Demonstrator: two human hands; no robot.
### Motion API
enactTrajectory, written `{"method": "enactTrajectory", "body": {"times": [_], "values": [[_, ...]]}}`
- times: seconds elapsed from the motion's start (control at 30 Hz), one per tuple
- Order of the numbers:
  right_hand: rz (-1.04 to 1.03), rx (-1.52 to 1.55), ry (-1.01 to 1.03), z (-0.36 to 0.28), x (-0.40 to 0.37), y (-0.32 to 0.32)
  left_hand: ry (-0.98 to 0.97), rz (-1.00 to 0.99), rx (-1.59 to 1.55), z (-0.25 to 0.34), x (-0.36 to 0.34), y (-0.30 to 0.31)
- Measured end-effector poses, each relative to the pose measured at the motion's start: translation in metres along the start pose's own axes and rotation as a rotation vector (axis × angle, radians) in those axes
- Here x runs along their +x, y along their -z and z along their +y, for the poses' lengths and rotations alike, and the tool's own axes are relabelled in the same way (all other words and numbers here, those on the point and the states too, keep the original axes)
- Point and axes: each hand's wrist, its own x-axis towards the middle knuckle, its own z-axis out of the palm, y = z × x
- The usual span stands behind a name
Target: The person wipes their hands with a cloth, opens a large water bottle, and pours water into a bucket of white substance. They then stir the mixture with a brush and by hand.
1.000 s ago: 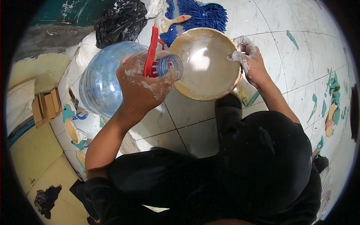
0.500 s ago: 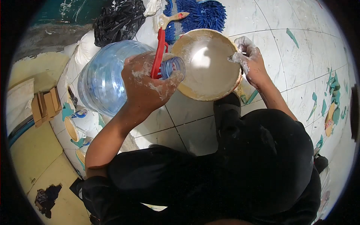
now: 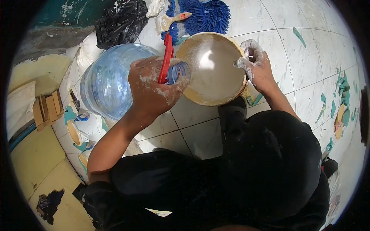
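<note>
My left hand (image 3: 156,84), smeared with white, is closed around the neck of a large clear blue water jug (image 3: 106,82). The jug lies tilted with its mouth at the bucket's near-left rim, and a red handle (image 3: 166,57) is fitted at the neck. My right hand (image 3: 256,63), also coated in white, pinches the right rim of a bucket (image 3: 210,101). Pale greyish liquid (image 3: 217,71) fills part of the bucket, with bright light reflected on it. Yellowish residue coats the bucket's inner wall.
Behind the bucket lie a paintbrush (image 3: 173,21) and a blue shaggy mat (image 3: 206,17). A black plastic bag (image 3: 121,23) sits beyond the jug. White tubs (image 3: 77,131) stand at the left, near torn cardboard (image 3: 48,109). Green scraps (image 3: 343,92) litter the tiled floor at right.
The jug's neck and my left hand have shifted very slightly, and the red handle leans a little further right. My right hand stays at the bucket rim.
</note>
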Motion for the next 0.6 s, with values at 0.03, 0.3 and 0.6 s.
{"method": "enactTrajectory", "body": {"times": [0.03,0.3,0.6], "values": [[-0.001,0.001,0.004,-0.0019,-0.0013,0.0000,0.002,0.007,-0.003,0.0002,-0.0005,-0.0006],[-0.005,-0.027,-0.004,-0.0049,-0.0052,0.0008,0.016,-0.023,0.037,0.0040,-0.0020,-0.0032],[-0.007,-0.015,-0.004,-0.0072,-0.0084,0.0017,0.036,-0.042,0.017,0.0018,-0.0054,-0.0073]]}}
